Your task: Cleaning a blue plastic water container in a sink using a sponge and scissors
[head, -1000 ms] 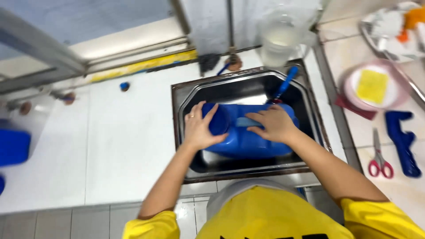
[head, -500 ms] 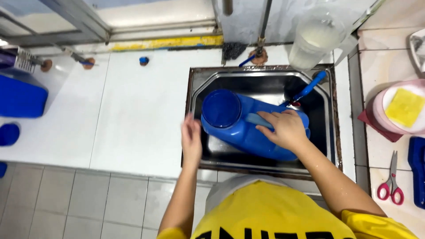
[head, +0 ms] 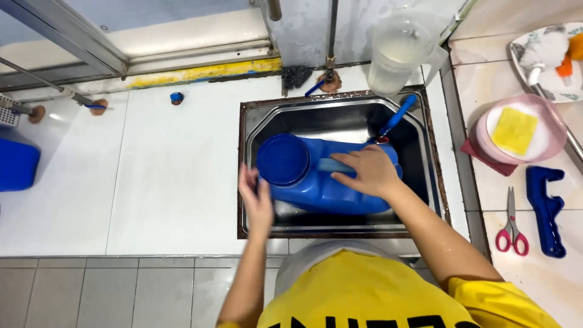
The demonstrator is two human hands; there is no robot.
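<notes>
Jug (head: 316,179): large, blue, plastic; lies on its side inside the sink, centre of the frame, its round blue lid toward the left.
Sink (head: 340,118): steel basin set into the white counter, rim rusty brown.
Right hand (head: 367,173): palm down on the upper side of the jug, fingers laid over the jug's handle area; whether they curl round it cannot be told.
Left hand (head: 256,200): at the jug's lid end, by the sink's left rim; blurred, fingers extended and loosely apart; contact with the jug cannot be told.
Brush (head: 395,118): blue handle, slanting up out of the sink behind the jug, toward the upper right corner of the basin.
Pitcher (head: 398,51): translucent, upright, just beyond the sink's upper right corner.
Counter (head: 152,176): white tile, left of the sink.
Bowl (head: 546,155): pink, right of the sink, holding a yellow sponge (head: 514,129).
Scissors (head: 511,225): pink handles, lower right of the frame, beside a blue tool (head: 546,206).
Bin (head: 17,164): blue, left edge of the frame.
</notes>
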